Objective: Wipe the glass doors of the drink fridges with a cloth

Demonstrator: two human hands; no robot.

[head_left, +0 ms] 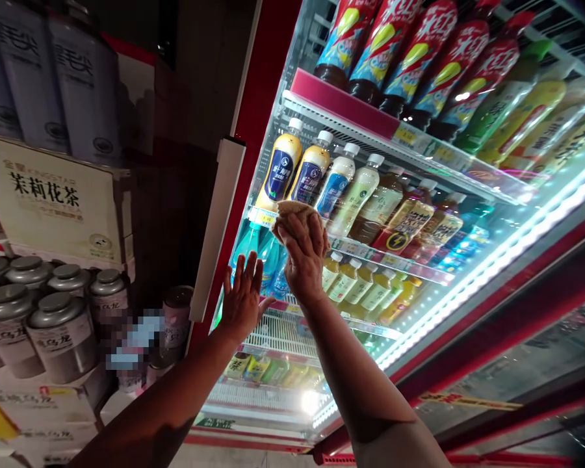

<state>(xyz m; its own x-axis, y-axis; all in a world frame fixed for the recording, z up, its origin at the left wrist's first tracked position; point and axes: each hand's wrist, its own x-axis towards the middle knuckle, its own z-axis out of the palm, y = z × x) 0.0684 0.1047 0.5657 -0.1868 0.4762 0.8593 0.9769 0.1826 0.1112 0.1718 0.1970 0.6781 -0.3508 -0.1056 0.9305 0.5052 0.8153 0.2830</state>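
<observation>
My right hand [305,257] is bunched over a tan cloth [292,208] and presses it against the glass front of a lit drinks cooler [251,97]. Behind the cloth stand yellow and blue labelled bottles [280,170] on a middle shelf. Lower and to the left, my left hand [244,296] is spread with its fingers stretched upward, near the left side of the glass and in front of teal bottles [247,242]. Whether its palm touches the glass I cannot tell. It holds nothing that shows.
A pale door handle [218,227] runs along the cooler's red frame. Silver-lidded tins [61,338] and a tea carton [53,201] are stacked at the left. Red iced-tea bottles [387,52] fill the top shelf. Another red-framed glass unit [517,364] adjoins at the right.
</observation>
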